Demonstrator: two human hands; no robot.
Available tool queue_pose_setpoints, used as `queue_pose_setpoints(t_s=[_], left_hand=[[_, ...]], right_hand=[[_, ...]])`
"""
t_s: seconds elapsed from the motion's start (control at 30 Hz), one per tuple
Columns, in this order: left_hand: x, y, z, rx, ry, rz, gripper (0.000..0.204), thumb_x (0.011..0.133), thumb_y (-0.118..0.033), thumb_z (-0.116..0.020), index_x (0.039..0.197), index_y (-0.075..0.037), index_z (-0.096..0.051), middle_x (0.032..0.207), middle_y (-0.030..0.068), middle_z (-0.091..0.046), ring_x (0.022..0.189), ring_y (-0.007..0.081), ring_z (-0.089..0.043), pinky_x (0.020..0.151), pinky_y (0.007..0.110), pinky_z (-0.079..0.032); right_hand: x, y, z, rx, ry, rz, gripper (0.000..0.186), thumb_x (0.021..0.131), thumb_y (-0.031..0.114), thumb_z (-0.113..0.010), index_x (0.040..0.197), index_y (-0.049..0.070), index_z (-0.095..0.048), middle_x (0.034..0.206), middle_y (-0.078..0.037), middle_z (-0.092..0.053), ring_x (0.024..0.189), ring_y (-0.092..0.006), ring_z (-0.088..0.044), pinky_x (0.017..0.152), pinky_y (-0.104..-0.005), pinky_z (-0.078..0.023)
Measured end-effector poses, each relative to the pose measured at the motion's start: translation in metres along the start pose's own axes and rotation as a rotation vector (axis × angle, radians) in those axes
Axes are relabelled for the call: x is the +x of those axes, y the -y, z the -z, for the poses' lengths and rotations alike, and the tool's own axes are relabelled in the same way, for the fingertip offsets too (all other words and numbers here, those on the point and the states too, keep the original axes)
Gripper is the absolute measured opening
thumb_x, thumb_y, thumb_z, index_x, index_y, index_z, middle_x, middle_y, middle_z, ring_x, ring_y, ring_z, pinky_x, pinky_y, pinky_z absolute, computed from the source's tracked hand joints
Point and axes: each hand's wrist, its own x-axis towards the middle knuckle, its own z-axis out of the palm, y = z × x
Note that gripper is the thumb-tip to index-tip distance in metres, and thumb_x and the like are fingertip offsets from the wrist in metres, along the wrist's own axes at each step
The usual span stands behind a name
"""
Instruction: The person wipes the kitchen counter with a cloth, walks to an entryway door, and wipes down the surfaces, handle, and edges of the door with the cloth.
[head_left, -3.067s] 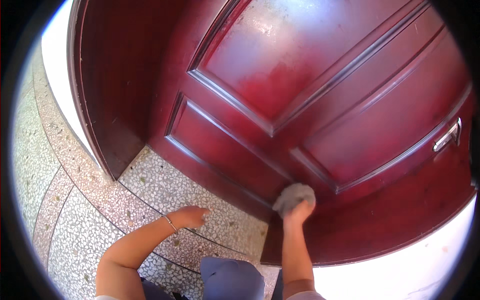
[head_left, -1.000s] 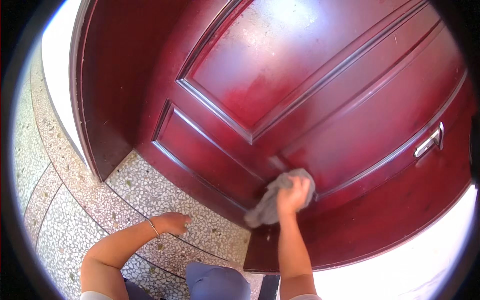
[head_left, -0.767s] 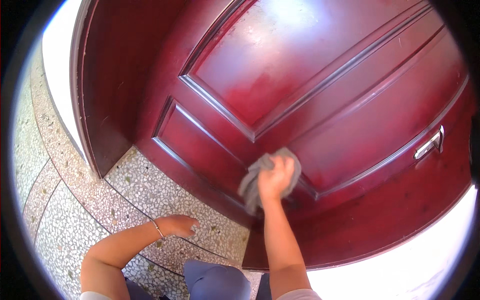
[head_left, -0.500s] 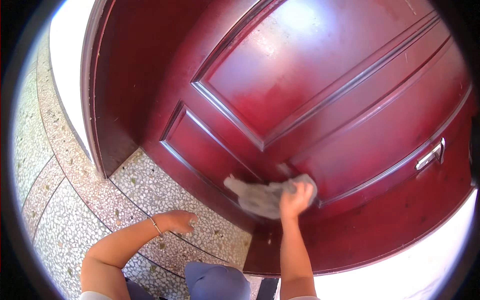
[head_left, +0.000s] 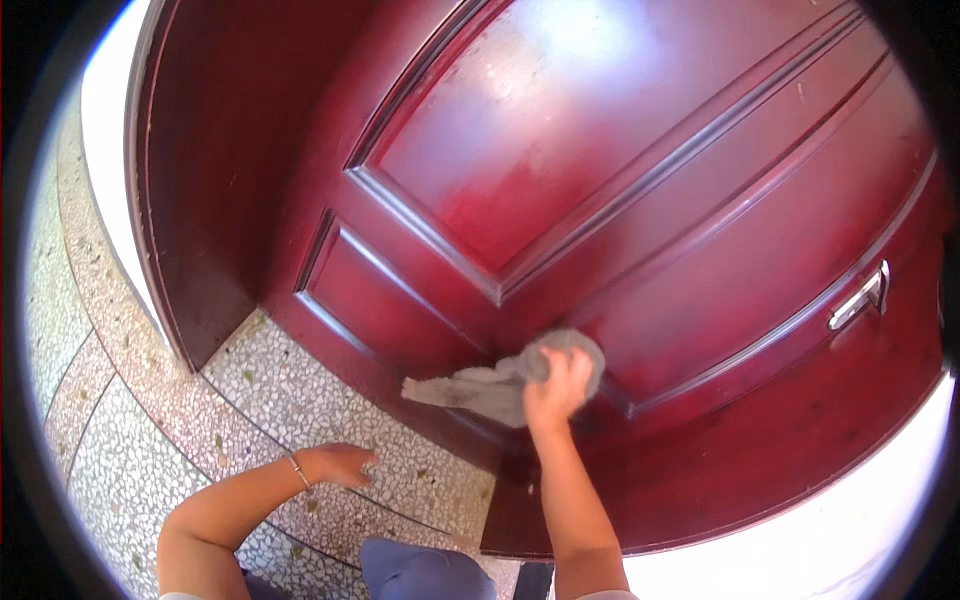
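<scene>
Right hand [head_left: 556,385] clamped on a grey rag [head_left: 500,383], fingers curled round its bunched end and pressing it flat against the door [head_left: 640,180]. Rag sits on the rail between the upper and lower panels, low on the door; loose end trails out to the left of the hand, hanging free over the lower panel's edge. Right forearm comes up from the lower edge, near vertical.

Left hand [head_left: 338,464] holds nothing: fingers loosely together and pointed right, palm down, low over the floor [head_left: 130,440]. Can't tell if it touches the floor or hovers just above. Thin bracelet [head_left: 296,470] on that wrist. The two hands are well apart, left one lower and further left.

Door is dark red wood, glossy, with raised panel mouldings and a bright glare patch near the top. Metal handle [head_left: 862,298] at far right, well apart from the rag. Floor is speckled terrazzo with curved dividing lines. Blue-clad knee [head_left: 420,572] at bottom centre, between the forearms.
</scene>
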Motion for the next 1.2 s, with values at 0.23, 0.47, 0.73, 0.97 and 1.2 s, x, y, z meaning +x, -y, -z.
queue_pose_setpoints(t_s=[0.23, 0.47, 0.73, 0.97, 1.2], left_hand=[[0.002, 0.010, 0.002, -0.077, -0.033, 0.055, 0.051, 0.077, -0.034, -0.055, 0.119, -0.007, -0.050, 0.103, 0.0199, -0.060, 0.096, 0.0331, -0.057, 0.084, 0.038, -0.044], [-0.008, 0.016, -0.019, -0.176, 0.012, -0.066, 0.051, 0.081, -0.034, -0.054, 0.121, -0.005, -0.047, 0.103, 0.0209, -0.060, 0.097, 0.0326, -0.057, 0.083, 0.039, -0.044], [-0.014, -0.097, -0.103, -0.640, -0.016, -0.080, 0.023, 0.083, -0.018, -0.053, 0.103, -0.007, -0.060, 0.095, 0.0145, -0.063, 0.089, 0.0235, -0.059, 0.074, 0.037, -0.047], [-0.139, -0.215, 0.022, -0.559, -0.242, 0.058, 0.028, 0.082, -0.013, -0.054, 0.110, -0.007, -0.056, 0.093, 0.0158, -0.063, 0.086, 0.0229, -0.061, 0.073, 0.035, -0.049], [-0.256, -0.257, 0.131, -0.424, -0.467, 0.460, 0.030, 0.079, -0.019, -0.061, 0.108, -0.012, -0.057, 0.063, 0.0120, -0.059, 0.055, 0.0191, -0.055, 0.050, 0.035, -0.045]], right_hand=[[0.039, -0.013, 0.032, -0.099, 0.112, 0.253, 0.042, 0.052, -0.002, -0.059, 0.092, 0.014, -0.059, 0.097, -0.015, -0.049, 0.089, -0.0333, -0.048, 0.067, -0.0392, -0.045], [0.213, -0.029, 0.098, -0.176, -0.310, 0.431, 0.051, 0.055, 0.002, -0.073, 0.102, 0.004, -0.053, 0.100, -0.015, -0.051, 0.098, -0.0334, -0.049, 0.085, -0.0390, -0.040], [0.195, -0.064, 0.113, -0.223, -0.046, 0.144, 0.090, 0.074, 0.024, -0.061, 0.133, -0.015, -0.004, 0.137, -0.035, -0.013, 0.126, -0.0476, -0.017, 0.105, -0.0521, -0.010], [0.218, -0.049, 0.130, 0.002, 0.598, -0.179, 0.051, 0.062, 0.015, -0.060, 0.110, 0.001, -0.049, 0.088, -0.018, -0.053, 0.089, -0.0357, -0.049, 0.072, -0.0506, -0.037], [0.440, -0.074, 0.243, -0.132, -0.140, 0.115, 0.073, 0.060, 0.011, -0.056, 0.126, -0.008, -0.032, 0.124, -0.028, -0.037, 0.114, -0.0466, -0.033, 0.095, -0.0532, -0.022]])
